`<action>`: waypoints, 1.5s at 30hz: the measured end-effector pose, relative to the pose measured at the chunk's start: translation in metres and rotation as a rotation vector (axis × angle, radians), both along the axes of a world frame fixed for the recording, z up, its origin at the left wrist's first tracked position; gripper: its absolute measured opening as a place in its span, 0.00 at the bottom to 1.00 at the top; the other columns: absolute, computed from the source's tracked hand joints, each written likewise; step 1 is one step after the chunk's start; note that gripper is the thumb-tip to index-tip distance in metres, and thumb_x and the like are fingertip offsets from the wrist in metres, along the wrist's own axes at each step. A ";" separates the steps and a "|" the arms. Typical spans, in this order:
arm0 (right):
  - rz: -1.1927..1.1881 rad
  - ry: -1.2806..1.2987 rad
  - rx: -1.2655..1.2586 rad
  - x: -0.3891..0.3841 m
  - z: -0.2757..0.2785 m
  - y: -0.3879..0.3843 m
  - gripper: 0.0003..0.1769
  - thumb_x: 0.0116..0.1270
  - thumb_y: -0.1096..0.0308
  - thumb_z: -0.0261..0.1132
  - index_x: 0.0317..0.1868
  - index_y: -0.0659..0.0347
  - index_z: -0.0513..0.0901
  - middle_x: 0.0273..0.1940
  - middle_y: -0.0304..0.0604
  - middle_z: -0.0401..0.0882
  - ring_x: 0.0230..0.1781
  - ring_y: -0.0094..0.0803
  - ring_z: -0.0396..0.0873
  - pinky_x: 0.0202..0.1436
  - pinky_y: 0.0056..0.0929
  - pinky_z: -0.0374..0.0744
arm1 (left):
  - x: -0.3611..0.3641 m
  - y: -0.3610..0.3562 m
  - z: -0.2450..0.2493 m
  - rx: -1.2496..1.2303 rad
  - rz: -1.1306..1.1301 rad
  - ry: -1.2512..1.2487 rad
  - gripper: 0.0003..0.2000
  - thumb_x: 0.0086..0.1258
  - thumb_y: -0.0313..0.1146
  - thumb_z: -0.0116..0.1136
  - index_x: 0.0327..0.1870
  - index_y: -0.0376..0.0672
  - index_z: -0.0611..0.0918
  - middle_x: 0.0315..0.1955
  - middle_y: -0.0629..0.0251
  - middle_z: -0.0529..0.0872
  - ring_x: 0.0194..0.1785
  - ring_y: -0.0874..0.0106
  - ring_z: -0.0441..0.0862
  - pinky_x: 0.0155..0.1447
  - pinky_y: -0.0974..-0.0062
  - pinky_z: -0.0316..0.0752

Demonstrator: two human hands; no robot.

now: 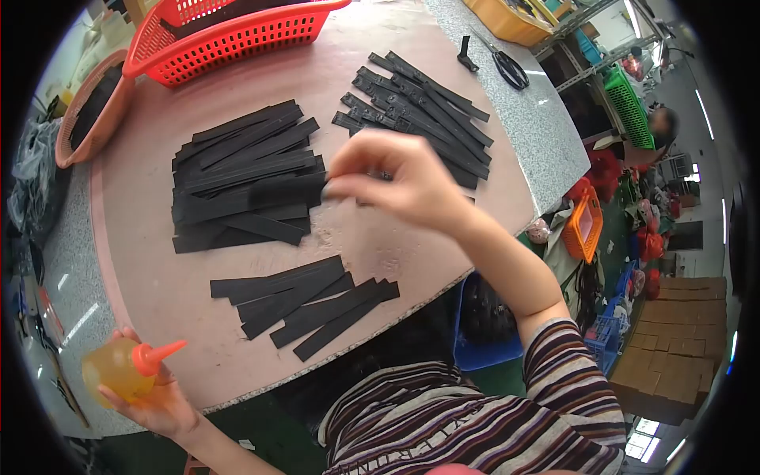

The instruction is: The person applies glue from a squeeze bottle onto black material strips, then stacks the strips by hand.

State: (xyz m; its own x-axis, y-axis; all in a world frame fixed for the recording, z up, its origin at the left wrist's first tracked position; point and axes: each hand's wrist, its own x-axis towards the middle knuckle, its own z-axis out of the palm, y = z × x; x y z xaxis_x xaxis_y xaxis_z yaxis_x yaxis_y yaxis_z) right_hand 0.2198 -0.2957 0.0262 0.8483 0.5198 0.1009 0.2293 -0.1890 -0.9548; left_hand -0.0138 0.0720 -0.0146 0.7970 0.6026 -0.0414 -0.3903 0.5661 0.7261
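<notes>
My left hand (162, 402) is wrapped around a squeeze glue bottle (119, 370) with yellowish liquid and an orange-red nozzle, at the table's lower left edge. Over the middle of the table, my right hand (396, 174) pinches the end of a black strip (289, 191), blurred by motion. That strip overlaps a pile of black strips (245, 166) on the left. Behind my right hand lies a second pile of black strips (427, 111), with shiny marks near their ends. Closer to me, several black strips (317, 305) are spread out in a loose fan.
A red plastic basket (237, 47) holding dark material stands at the far edge, beside an orange-pink basket (99, 119). Black-handled scissors (508, 70) lie at the far right, near a yellow bin (514, 20). A blue crate (484, 324) sits below the table's front edge.
</notes>
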 end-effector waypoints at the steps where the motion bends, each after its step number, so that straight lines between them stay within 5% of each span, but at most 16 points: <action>1: -0.170 0.097 0.033 0.016 0.004 -0.029 0.07 0.67 0.70 0.73 0.40 0.64 0.86 0.37 0.39 0.88 0.35 0.22 0.85 0.42 0.22 0.81 | -0.003 0.003 0.001 0.013 0.004 0.007 0.38 0.76 0.46 0.60 0.75 0.27 0.58 0.73 0.42 0.66 0.76 0.54 0.67 0.69 0.58 0.81; 4: -0.513 0.115 0.044 0.057 -0.005 -0.118 0.10 0.70 0.67 0.71 0.44 0.65 0.85 0.37 0.41 0.88 0.37 0.22 0.86 0.46 0.18 0.81 | -0.003 0.006 0.009 0.051 0.102 0.087 0.38 0.76 0.46 0.60 0.76 0.28 0.57 0.73 0.41 0.65 0.76 0.55 0.67 0.69 0.59 0.80; 7: -0.614 0.093 -0.025 0.074 -0.029 -0.160 0.07 0.67 0.69 0.73 0.43 0.61 0.87 0.36 0.40 0.88 0.36 0.25 0.85 0.47 0.21 0.81 | 0.000 0.009 0.006 0.018 0.063 0.062 0.38 0.76 0.46 0.60 0.76 0.29 0.58 0.73 0.42 0.65 0.76 0.55 0.67 0.69 0.60 0.80; 10: -0.884 -0.462 -0.689 0.073 -0.037 -0.150 0.07 0.62 0.71 0.75 0.41 0.58 0.89 0.36 0.41 0.87 0.40 0.34 0.84 0.48 0.30 0.80 | 0.004 0.009 0.003 -0.006 0.002 0.009 0.37 0.76 0.46 0.60 0.76 0.29 0.59 0.73 0.43 0.66 0.75 0.55 0.68 0.69 0.59 0.80; 13: -0.580 -0.684 -0.560 0.041 -0.022 -0.089 0.07 0.58 0.71 0.75 0.38 0.57 0.90 0.38 0.44 0.85 0.47 0.42 0.81 0.51 0.37 0.78 | 0.004 0.004 0.003 -0.020 -0.021 -0.004 0.36 0.77 0.48 0.58 0.75 0.32 0.62 0.72 0.45 0.68 0.74 0.53 0.69 0.68 0.57 0.80; 17: 0.251 -0.616 -0.261 -0.036 -0.016 0.028 0.17 0.60 0.69 0.73 0.50 0.64 0.85 0.51 0.49 0.82 0.55 0.44 0.78 0.57 0.38 0.77 | 0.032 -0.030 0.011 0.168 0.094 0.176 0.34 0.76 0.52 0.58 0.73 0.37 0.66 0.68 0.47 0.74 0.71 0.52 0.73 0.67 0.57 0.80; 19: 0.426 -0.670 -0.266 -0.060 -0.027 0.060 0.24 0.62 0.67 0.72 0.58 0.65 0.81 0.59 0.50 0.78 0.61 0.44 0.76 0.62 0.39 0.75 | 0.041 -0.041 0.013 0.270 0.068 0.250 0.33 0.75 0.53 0.58 0.72 0.39 0.68 0.66 0.48 0.76 0.70 0.53 0.75 0.67 0.58 0.79; 25: 0.448 -0.827 -0.525 -0.076 -0.031 0.067 0.25 0.67 0.58 0.68 0.61 0.62 0.80 0.65 0.48 0.74 0.71 0.40 0.67 0.72 0.44 0.63 | 0.040 -0.049 0.011 0.486 -0.044 0.339 0.31 0.73 0.52 0.60 0.69 0.40 0.70 0.64 0.47 0.77 0.67 0.54 0.78 0.67 0.59 0.78; 32: 0.423 -0.878 -0.515 -0.072 -0.030 0.070 0.24 0.67 0.57 0.68 0.58 0.60 0.80 0.47 0.40 0.73 0.50 0.35 0.72 0.54 0.36 0.69 | 0.052 -0.052 0.011 0.597 -0.110 0.362 0.31 0.73 0.49 0.62 0.69 0.39 0.69 0.61 0.46 0.79 0.65 0.54 0.80 0.67 0.58 0.78; 40: 0.403 -0.845 -0.424 -0.069 -0.035 0.075 0.18 0.63 0.63 0.70 0.51 0.59 0.82 0.42 0.39 0.72 0.44 0.35 0.73 0.49 0.33 0.70 | 0.053 -0.047 0.012 0.571 -0.107 0.370 0.31 0.73 0.50 0.63 0.69 0.39 0.69 0.62 0.47 0.79 0.67 0.53 0.79 0.67 0.58 0.78; 45: 0.376 -0.533 -0.362 -0.059 -0.027 0.079 0.12 0.60 0.70 0.72 0.43 0.59 0.81 0.42 0.41 0.73 0.45 0.40 0.72 0.50 0.36 0.69 | 0.044 -0.032 0.013 0.011 -0.090 0.050 0.30 0.75 0.50 0.60 0.71 0.42 0.69 0.65 0.47 0.76 0.69 0.53 0.77 0.71 0.51 0.73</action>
